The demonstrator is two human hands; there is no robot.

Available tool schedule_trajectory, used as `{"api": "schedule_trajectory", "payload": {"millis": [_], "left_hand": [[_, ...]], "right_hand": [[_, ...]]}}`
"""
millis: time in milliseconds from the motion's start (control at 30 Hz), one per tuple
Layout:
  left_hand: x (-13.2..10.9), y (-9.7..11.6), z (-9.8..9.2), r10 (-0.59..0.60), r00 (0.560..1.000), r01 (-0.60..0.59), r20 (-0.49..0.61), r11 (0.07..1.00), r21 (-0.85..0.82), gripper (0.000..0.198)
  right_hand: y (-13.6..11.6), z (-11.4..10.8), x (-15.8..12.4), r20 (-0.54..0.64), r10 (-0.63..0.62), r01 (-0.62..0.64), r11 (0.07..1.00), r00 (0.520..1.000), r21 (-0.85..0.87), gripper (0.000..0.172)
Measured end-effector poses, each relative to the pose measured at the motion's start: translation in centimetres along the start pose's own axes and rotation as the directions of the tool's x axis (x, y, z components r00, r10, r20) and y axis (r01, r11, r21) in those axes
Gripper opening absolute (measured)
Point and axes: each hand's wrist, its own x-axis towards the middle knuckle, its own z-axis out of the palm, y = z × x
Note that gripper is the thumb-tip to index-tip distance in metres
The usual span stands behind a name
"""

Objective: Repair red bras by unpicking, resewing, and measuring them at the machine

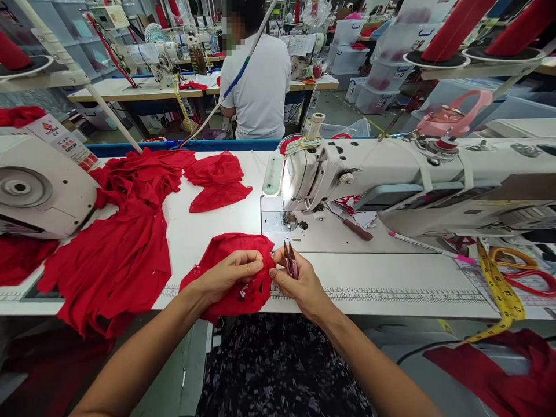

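A piece of red fabric [230, 246] lies at the table's front edge, partly hanging over it. My left hand [237, 272] pinches this fabric between thumb and fingers near its right side. Close beside it, my right hand [299, 281] is closed around small thread snips [291, 260], their two short blades pointing up and apart. Its thumb and forefinger meet at the fabric's right edge; whether they grip a thread there I cannot tell. Just behind both hands stands the needle area of a white sewing machine [304, 179].
A large heap of red fabric [134, 231] spreads on the left, with smaller red pieces [219, 179] behind. To the right lie a brown-handled tool [356, 229], a pink-tipped pen [434, 248], a yellow measuring tape [499, 289] and scissors [530, 281]. A person [258, 81] sits beyond the table.
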Motion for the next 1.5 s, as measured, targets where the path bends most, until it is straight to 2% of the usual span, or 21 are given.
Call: {"api": "schedule_trajectory", "payload": {"millis": [167, 233, 400, 567, 633, 833, 1033, 1133, 1300, 1400, 1500], "left_hand": [[-0.2, -0.7, -0.7, -0.023, 0.996, 0.027, 0.09, 0.999, -0.045, 0.033], [-0.2, -0.6, -0.8, -0.032, 0.996, 0.034, 0.083, 0.999, -0.023, 0.034], [-0.4, 0.5, -0.2, -0.031, 0.999, 0.039, -0.034, 0.967, 0.251, 0.038], [-0.2, 0.7, 0.1, -0.043, 0.995, 0.065, -0.091, 0.964, 0.258, 0.036], [-0.1, 0.5, -0.1, -0.054, 0.996, 0.07, -0.078, 0.97, 0.234, 0.037], [0.1, -0.1, -0.7, -0.034, 0.999, 0.032, 0.03, 0.997, 0.068, 0.037], [0.4, -0.5, -1.7, -0.045, 0.996, 0.05, 0.072, 0.996, -0.067, 0.034], [0.6, -0.4, -1.8, -0.052, 0.996, 0.062, 0.078, 0.99, -0.13, 0.034], [0.7, 0.1, -1.3, -0.037, 0.999, 0.038, 0.012, 0.994, -0.107, 0.036], [0.6, 0.0, -1.1, -0.029, 1.0, 0.029, -0.006, 0.999, -0.041, 0.039], [0.5, -0.2, -1.1, -0.033, 0.999, 0.033, 0.004, 0.999, -0.042, 0.039]], "right_hand": [[0.0, -0.5, 0.0, 0.104, 0.035, -0.04, 0.998, 0.994, 0.048, 0.032], [0.0, -0.5, -0.1, 0.113, 0.026, -0.029, 0.999, 0.993, 0.027, 0.032], [0.2, -0.4, 0.0, 0.085, -0.11, 0.128, 0.961, 0.99, -0.246, 0.027], [0.3, -0.1, -0.1, 0.063, -0.135, 0.149, 0.885, 0.989, -0.442, 0.014], [0.0, 0.0, 0.0, 0.052, -0.118, 0.129, 0.904, 0.992, -0.408, 0.014], [-0.9, -0.3, 0.4, 0.087, -0.031, 0.045, 0.987, 0.996, -0.157, 0.03], [-0.6, -0.3, 0.6, 0.132, 0.02, -0.026, 0.998, 0.991, 0.049, 0.04], [-0.4, 0.1, 0.7, 0.101, 0.022, -0.036, 0.989, 0.995, 0.142, 0.044], [-0.2, 0.6, 0.8, -0.016, 0.028, -0.026, 0.998, 0.999, 0.064, 0.037], [-0.2, 0.5, 0.7, -0.033, 0.033, -0.032, 0.999, 0.999, 0.028, 0.039], [-0.2, 0.5, 0.6, -0.017, 0.056, -0.055, 0.996, 0.998, 0.073, 0.04]]}}
